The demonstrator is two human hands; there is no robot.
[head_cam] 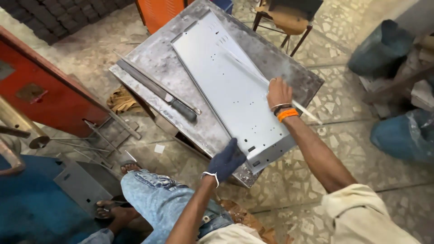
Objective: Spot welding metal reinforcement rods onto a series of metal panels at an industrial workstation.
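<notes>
Lying: pale grey sheet-metal panel (pixel 228 86) — long, punched, on steel table (pixel 149 58)
Gripping: gloved left hand (pixel 227 159) clamping near edge
Pinching: right hand (pixel 279 92) — holding thin rod (pixel 266 83) across panel

I see a dark blue glove on my left hand (pixel 227 159), orange and dark bangles at my right hand (pixel 279 92), cream sleeve, faded jeans, sandals.

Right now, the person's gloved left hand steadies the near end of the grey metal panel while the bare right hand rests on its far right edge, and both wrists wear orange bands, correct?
Not quite. In the head view only the right hand has an orange band at its wrist. The left hand, in a dark blue glove, shows none. The rest holds: it steadies the near end of the grey metal panel.
</notes>
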